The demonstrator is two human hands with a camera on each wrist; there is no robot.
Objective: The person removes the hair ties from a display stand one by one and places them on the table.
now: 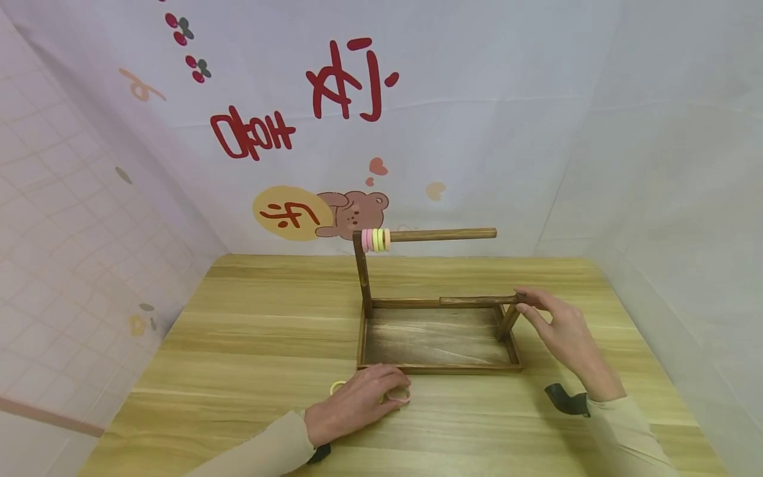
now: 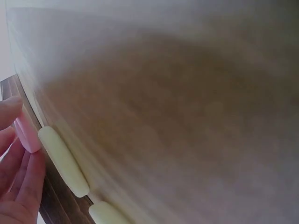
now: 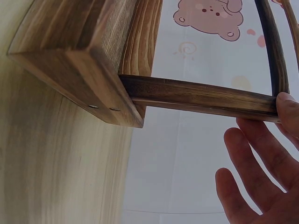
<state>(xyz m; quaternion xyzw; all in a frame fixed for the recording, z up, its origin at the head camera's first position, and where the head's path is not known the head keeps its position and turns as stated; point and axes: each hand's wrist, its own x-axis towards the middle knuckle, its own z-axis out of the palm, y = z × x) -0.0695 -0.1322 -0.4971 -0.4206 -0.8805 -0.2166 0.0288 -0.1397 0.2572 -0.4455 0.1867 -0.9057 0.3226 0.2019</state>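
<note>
A dark wooden rack with a tray base (image 1: 441, 370) has an upper bar (image 1: 444, 235) and a lower bar (image 1: 477, 301), each on its own post. Several pink, yellow and orange rings (image 1: 375, 240) hang at the upper bar's left end. My left hand (image 1: 360, 397) pinches a pink ring (image 2: 29, 133) at the tray's front edge. Beside it stand two pale yellow rings (image 2: 64, 163), mostly hidden by the hand in the head view. My right hand (image 1: 560, 328) grips the lower bar's right end, where it meets the short post (image 3: 201, 98), between thumb and fingers.
The rack stands on a wood-grain table (image 1: 256, 318). Behind it hangs a white cloth (image 1: 489, 146) printed with red characters and a bear, and another sheet closes in the left side. A black strap end (image 1: 566, 400) sticks out by the right sleeve.
</note>
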